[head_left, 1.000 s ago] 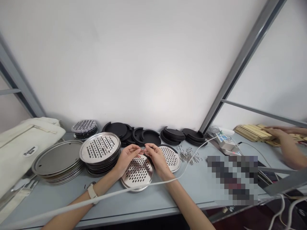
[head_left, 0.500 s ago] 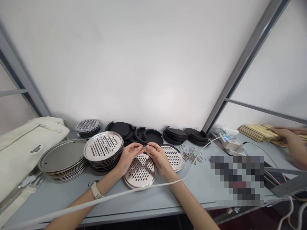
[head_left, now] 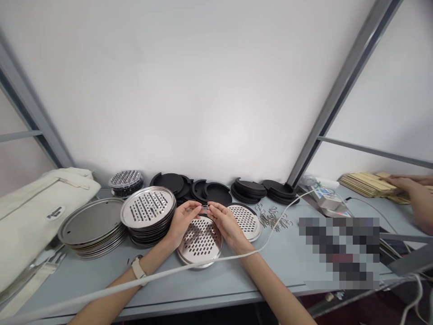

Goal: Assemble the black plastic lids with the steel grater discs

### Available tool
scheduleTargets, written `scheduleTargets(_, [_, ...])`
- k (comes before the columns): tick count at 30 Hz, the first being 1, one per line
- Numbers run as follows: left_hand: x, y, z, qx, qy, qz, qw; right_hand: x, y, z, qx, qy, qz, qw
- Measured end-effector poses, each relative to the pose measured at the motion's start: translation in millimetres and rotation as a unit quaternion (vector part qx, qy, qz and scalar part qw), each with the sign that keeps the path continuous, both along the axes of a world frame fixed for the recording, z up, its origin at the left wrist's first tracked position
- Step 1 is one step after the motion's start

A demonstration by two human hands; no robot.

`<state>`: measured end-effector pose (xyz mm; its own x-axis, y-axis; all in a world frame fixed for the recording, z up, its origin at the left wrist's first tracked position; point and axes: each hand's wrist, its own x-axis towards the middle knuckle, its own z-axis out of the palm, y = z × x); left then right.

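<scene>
My left hand (head_left: 184,222) and my right hand (head_left: 225,224) meet above the table, fingertips pinched on a small wire hook (head_left: 204,206). The fingers partly hide it. Just beneath them lies a round slotted metal grater plate (head_left: 200,249), stacked on another disc. To its right is a second slotted plate (head_left: 244,221) with a black rim piece behind it. Further right a loose pile of wire hooks (head_left: 275,219) rests on the table. Left of my left hand stands a tall stack of round grater plates (head_left: 148,207).
Plain metal discs (head_left: 91,221) are stacked at left beside a white bag (head_left: 43,203). Black round holders (head_left: 216,194) line the wall. A white cable (head_left: 233,259) crosses in front of my forearms. At far right a co-worker's hand (head_left: 404,184) touches yellowish flat pieces (head_left: 360,184).
The view has shifted slightly, so the table items sit a little further right. Both hands keep their pinch on the wire hook above the plate.
</scene>
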<state>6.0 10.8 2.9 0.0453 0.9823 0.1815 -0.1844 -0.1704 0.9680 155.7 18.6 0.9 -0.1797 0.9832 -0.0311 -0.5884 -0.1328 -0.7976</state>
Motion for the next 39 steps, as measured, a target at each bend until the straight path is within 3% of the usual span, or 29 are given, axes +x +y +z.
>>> scheduleTargets(10, [-4,4,-3.6,0.036,0.03,0.0,0.999,-1,-7,5.7,0.013,-0.071,-0.003,0.997])
scheduleTargets(20, [2,-2,1.3,0.062,0.075,-0.056,0.994,-3,-8,0.8,0.089,-0.131,0.024,0.987])
scheduleTargets(24, [1,0,3.4,0.059,0.088,-0.073,0.992,-3,-6,0.5,0.072,-0.105,0.03,0.991])
scheduleTargets(39, [2,-4,7.5,0.053,0.073,-0.034,0.995,-2,-7,4.9,0.106,-0.151,0.009,0.983])
